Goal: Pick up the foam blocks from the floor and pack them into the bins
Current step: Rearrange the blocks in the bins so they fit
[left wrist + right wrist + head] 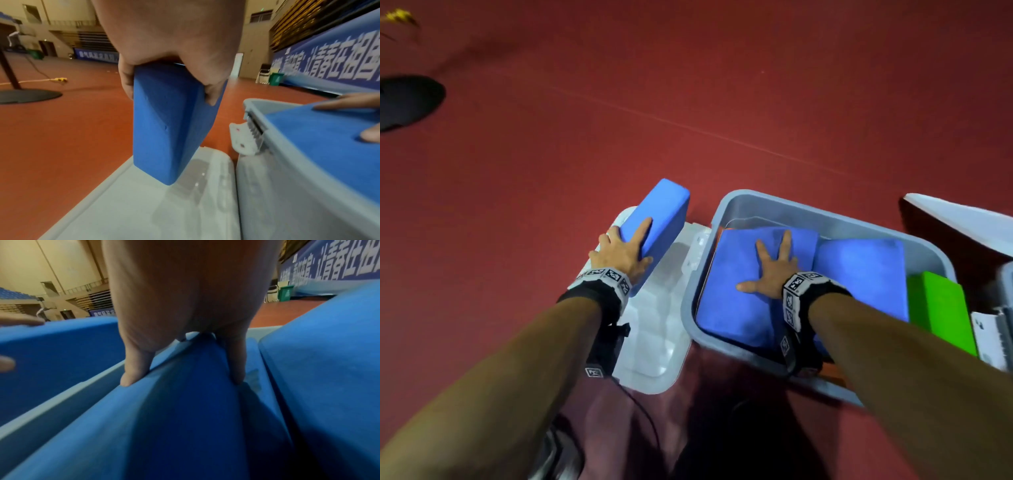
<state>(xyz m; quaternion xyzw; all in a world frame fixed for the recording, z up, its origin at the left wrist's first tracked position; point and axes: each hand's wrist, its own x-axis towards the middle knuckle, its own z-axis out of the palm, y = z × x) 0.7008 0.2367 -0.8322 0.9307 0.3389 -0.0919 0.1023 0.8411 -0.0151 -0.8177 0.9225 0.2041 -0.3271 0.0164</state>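
My left hand (625, 246) grips a blue foam block (657, 216) by its near end and holds it tilted over the bin lid (654, 342) on the floor. In the left wrist view the thumb and fingers clamp the blue foam block (168, 123) from both sides. My right hand (774, 270) lies flat with spread fingers on a blue block (736, 308) inside the grey bin (726, 205). A second blue block (863, 267) lies beside it, and a green block (938, 308) stands at the bin's right end. In the right wrist view my fingers (133, 369) press on the blue block (185, 418).
Red floor (688, 102) spreads beyond the bin. A black round stand base (404, 99) sits far left, with a yellow cable (41, 80) near it. A white lid or panel (959, 219) and another white container (993, 335) lie at the right.
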